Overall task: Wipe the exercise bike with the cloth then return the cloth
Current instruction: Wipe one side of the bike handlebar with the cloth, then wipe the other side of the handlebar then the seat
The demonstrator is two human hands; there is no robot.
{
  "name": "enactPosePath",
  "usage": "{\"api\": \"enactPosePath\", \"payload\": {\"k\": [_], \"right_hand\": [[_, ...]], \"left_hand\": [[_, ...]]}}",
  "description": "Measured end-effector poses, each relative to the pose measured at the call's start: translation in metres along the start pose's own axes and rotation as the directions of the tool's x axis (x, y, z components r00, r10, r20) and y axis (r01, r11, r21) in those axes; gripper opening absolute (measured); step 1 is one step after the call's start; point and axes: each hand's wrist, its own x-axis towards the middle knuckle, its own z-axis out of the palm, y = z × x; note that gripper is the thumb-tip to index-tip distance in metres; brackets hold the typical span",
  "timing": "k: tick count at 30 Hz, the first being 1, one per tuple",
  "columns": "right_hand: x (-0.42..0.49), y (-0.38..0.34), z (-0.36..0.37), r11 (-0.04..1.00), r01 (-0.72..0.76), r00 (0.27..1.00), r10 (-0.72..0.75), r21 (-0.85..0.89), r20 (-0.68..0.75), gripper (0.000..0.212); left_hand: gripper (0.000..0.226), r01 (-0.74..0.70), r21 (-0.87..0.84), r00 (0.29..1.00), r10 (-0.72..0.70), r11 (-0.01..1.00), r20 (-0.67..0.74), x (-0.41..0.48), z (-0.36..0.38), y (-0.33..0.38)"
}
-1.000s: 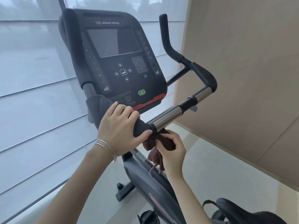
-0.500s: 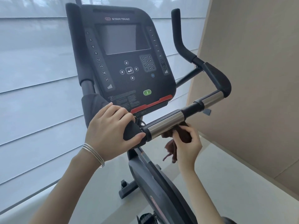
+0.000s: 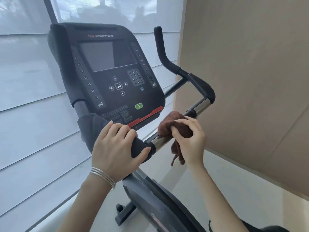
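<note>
The black exercise bike [image 3: 150, 203] stands before me with its console [image 3: 107, 72] facing me. My left hand [image 3: 115, 148] grips the black foam part of the handlebar below the console. My right hand [image 3: 190, 139] holds a dark brown cloth [image 3: 172, 123] bunched over the chrome section of the handlebar [image 3: 158, 141], with a loose end of cloth hanging below the bar. The right handlebar horn [image 3: 162, 52] rises beyond it.
A window with white blinds [image 3: 33, 114] fills the left side. A beige wall panel [image 3: 250, 81] stands close on the right. Light floor [image 3: 225, 181] shows under the bike frame, and the edge of the saddle sits at the bottom right.
My right hand has brought the cloth from under the chrome bar up onto its top. My left hand keeps its grip on the foam.
</note>
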Motion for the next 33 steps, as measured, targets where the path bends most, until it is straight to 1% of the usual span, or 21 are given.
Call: {"api": "enactPosePath", "payload": {"k": [2, 3, 4, 5, 7, 8, 9, 10, 12, 13, 15, 18, 21, 24, 27, 33], "right_hand": [[-0.017, 0.002, 0.012, 0.997, -0.052, 0.996, 0.048, -0.051, -0.072, 0.019], [-0.027, 0.003, 0.014, 0.996, -0.055, 0.993, 0.047, -0.067, -0.108, 0.019], [-0.037, 0.005, 0.012, 0.996, -0.054, 0.992, 0.045, -0.076, -0.115, 0.02], [-0.048, 0.007, 0.007, 0.995, -0.064, 0.994, 0.056, -0.083, -0.089, 0.021], [-0.076, 0.012, -0.004, 0.983, -0.114, 0.991, 0.122, -0.142, 0.053, 0.02], [-0.094, 0.015, -0.01, 0.97, -0.143, 0.977, 0.169, -0.194, 0.129, 0.019], [-0.114, 0.017, -0.016, 0.955, -0.179, 0.961, 0.22, -0.236, 0.164, 0.019], [-0.133, 0.018, -0.022, 0.943, -0.222, 0.953, 0.264, -0.25, 0.149, 0.019], [-0.159, 0.015, -0.036, 0.927, -0.293, 0.951, 0.309, -0.235, 0.033, 0.023], [-0.166, 0.013, -0.042, 0.92, -0.309, 0.95, 0.312, -0.242, -0.027, 0.025], [-0.171, 0.004, -0.057, 0.91, -0.321, 0.947, 0.306, -0.261, -0.097, 0.025], [-0.174, -0.011, -0.083, 0.902, -0.319, 0.947, 0.291, -0.292, -0.134, 0.02], [-0.185, -0.021, -0.113, 0.887, -0.307, 0.949, 0.257, -0.346, -0.182, 0.021], [-0.198, -0.027, -0.149, 0.864, -0.324, 0.937, 0.234, -0.387, -0.26, 0.024], [-0.213, -0.034, -0.188, 0.84, -0.357, 0.917, 0.233, -0.409, -0.323, 0.024], [-0.254, -0.059, -0.287, 0.814, -0.408, 0.873, 0.215, -0.415, -0.437, 0.023]], "left_hand": [[0.053, -0.011, -0.008, 1.0, 0.011, 1.0, 0.014, 0.0, -0.002, 0.0], [0.053, -0.014, -0.014, 1.0, 0.014, 1.0, 0.009, 0.001, -0.002, -0.001], [0.054, -0.017, -0.028, 1.0, 0.017, 0.999, 0.007, 0.001, -0.003, -0.002], [0.054, -0.022, -0.047, 1.0, 0.023, 0.999, 0.015, 0.001, -0.003, -0.004], [0.056, -0.039, -0.074, 0.999, 0.042, 0.996, 0.032, 0.001, -0.003, -0.007], [0.057, -0.051, -0.084, 0.998, 0.054, 0.995, 0.033, 0.001, -0.003, -0.008], [0.057, -0.065, -0.094, 0.997, 0.068, 0.993, 0.032, -0.001, -0.003, -0.009], [0.058, -0.076, -0.103, 0.996, 0.079, 0.992, 0.029, -0.003, -0.003, -0.009], [0.056, -0.076, -0.12, 0.997, 0.078, 0.99, 0.016, -0.004, -0.003, -0.009], [0.053, -0.067, -0.138, 0.997, 0.07, 0.988, 0.019, -0.005, -0.003, -0.007], [0.043, -0.076, -0.204, 0.997, 0.081, 0.976, 0.018, -0.007, -0.002, 0.005], [0.04, -0.18, -0.356, 0.98, 0.198, 0.917, 0.015, -0.021, 0.001, 0.042], [0.039, -0.276, -0.488, 0.94, 0.338, 0.828, 0.042, -0.047, 0.006, 0.083], [0.038, -0.349, -0.5, 0.9, 0.432, 0.793, 0.057, -0.067, 0.014, 0.114], [0.039, -0.392, -0.521, 0.866, 0.496, 0.758, 0.071, -0.077, 0.014, 0.147], [0.041, -0.488, -0.587, 0.778, 0.627, 0.647, 0.044, -0.112, -0.011, 0.242]]}}
